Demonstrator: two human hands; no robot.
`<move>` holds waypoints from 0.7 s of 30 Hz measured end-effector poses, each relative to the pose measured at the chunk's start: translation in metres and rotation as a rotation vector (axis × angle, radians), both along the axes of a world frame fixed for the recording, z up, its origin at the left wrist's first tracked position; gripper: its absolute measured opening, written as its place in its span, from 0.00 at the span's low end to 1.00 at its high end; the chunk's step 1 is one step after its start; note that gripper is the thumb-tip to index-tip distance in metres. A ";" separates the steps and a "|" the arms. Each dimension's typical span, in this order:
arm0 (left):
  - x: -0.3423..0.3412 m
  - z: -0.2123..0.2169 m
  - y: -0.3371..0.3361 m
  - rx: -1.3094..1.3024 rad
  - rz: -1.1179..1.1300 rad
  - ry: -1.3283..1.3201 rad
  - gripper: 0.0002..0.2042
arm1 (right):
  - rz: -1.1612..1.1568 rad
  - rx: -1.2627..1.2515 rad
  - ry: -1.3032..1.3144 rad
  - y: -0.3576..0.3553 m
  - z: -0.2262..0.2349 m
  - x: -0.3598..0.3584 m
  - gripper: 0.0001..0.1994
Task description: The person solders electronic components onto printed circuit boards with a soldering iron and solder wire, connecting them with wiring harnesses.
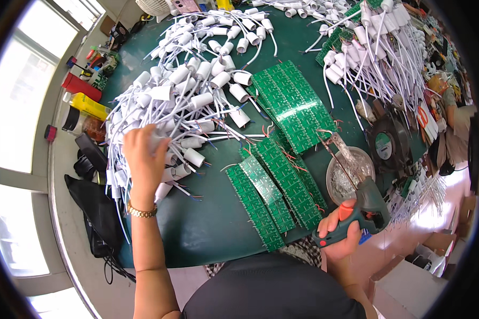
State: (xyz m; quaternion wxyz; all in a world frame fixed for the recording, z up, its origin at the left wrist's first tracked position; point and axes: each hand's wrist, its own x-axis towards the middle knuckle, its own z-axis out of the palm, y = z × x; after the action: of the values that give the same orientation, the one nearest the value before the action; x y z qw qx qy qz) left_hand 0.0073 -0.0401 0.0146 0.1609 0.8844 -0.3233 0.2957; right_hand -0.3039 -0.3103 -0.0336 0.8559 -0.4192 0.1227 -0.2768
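Note:
My right hand (339, 234) grips a green and black soldering gun (373, 206) with an orange-red trigger. Its long thin tip points up and left, near the corner of a green circuit board panel (292, 103). My left hand (143, 159), with a gold bracelet at the wrist, reaches into a pile of white cylinders with cables (189, 87). Its fingers close round one white cylinder (156, 140), partly hidden and blurred. Between my hands lie several overlapping strips of green circuit board (279, 165), some with short red wires at the ends.
A round bowl (331, 183) of shiny clear-whitish bits stands beside the gun. A black fan (387, 141) is right of it. More white cylinders with cables (375, 58) heap at the far right. Bottles, a red can (81, 86) and a black bag (93, 210) line the left.

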 end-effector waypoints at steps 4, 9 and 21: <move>-0.011 0.012 0.024 -0.356 -0.043 0.023 0.13 | 0.048 -0.091 -0.015 0.000 0.005 0.004 0.26; -0.075 0.032 -0.005 -0.185 -0.214 0.368 0.07 | 0.049 -0.068 0.089 0.001 0.009 0.001 0.28; -0.077 -0.049 -0.036 -0.147 -0.404 0.628 0.14 | 0.384 -0.047 0.282 0.025 0.016 0.012 0.24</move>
State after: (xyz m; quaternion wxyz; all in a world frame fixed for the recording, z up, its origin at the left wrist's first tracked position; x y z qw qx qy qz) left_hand -0.0692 -0.0760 -0.0344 0.3703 0.8365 -0.4038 -0.0050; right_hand -0.2923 -0.2853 -0.0177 0.8573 -0.4891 0.1524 -0.0503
